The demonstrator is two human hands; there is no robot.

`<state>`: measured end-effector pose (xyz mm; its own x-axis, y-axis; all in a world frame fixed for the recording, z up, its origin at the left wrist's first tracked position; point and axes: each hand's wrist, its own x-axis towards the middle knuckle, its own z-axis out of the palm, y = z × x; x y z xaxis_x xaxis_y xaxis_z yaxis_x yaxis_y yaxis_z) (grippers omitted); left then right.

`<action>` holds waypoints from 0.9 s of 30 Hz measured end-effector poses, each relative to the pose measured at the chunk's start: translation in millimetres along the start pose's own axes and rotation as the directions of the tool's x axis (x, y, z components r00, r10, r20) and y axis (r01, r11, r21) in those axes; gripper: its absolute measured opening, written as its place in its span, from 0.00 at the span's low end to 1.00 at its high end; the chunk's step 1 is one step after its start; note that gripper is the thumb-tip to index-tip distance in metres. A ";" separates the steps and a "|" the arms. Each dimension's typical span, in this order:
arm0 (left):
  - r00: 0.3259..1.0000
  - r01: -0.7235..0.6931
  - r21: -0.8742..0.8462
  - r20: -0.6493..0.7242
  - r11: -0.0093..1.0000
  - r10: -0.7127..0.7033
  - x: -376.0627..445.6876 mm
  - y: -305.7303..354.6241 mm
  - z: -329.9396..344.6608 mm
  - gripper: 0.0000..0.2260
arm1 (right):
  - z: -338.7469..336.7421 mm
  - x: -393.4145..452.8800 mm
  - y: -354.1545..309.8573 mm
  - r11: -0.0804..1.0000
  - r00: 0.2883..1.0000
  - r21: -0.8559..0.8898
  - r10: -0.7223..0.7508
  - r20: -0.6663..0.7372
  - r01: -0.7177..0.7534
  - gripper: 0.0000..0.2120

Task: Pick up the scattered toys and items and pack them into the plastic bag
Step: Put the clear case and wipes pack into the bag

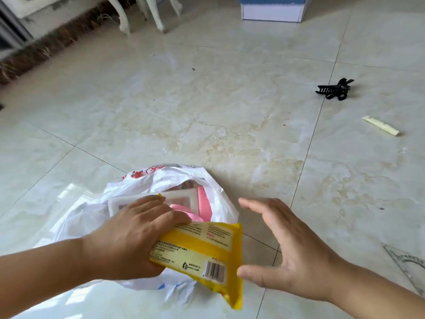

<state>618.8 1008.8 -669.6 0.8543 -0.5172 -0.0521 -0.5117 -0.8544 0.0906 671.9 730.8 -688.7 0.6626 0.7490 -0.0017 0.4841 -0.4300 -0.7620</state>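
Note:
A white plastic bag (161,178) with red print lies open on the tiled floor. Inside it I see a white frame-like tray (184,196) and a pink item (203,204). My left hand (131,236) grips a yellow packet (204,254) with a barcode, held over the bag's mouth. Just to the right of the packet, my right hand (287,247) hangs with fingers spread, holding nothing. Further right on the floor lie a black hair claw clip (334,89) and a pale yellow strip (380,125).
A clear set-square ruler (407,265) lies at the right edge of the floor. White curved furniture legs (158,17) stand at the back, a blue and white box (273,10) at the back right, and a dark fringed rug edge (34,54) at the left.

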 end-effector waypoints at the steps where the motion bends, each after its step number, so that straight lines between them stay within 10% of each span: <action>1: 0.999 0.038 0.021 0.003 0.999 -0.038 -13.9 -10.6 0.5 0.29 | 0.6 2.5 1.7 1.000 1.000 -0.016 -0.007 -0.022 0.007 0.38; 14: 0.944 0.198 0.183 -0.299 0.963 -0.137 -39.6 -68.1 76.4 0.20 | 31.7 27.8 29.6 0.987 1.000 -0.162 0.007 -0.021 -0.010 0.22; 27: 0.971 0.240 0.163 -0.043 0.957 -0.236 -27.5 -67.2 80.8 0.25 | 40.9 53.4 35.2 0.986 0.997 -0.154 0.059 -0.051 -0.066 0.29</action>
<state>622.3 1076.3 -754.6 0.9540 -0.2984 -0.0290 -0.2998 -0.9499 -0.0879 700.9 776.2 -742.1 0.7180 0.6959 -0.0136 0.5216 -0.5509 -0.6515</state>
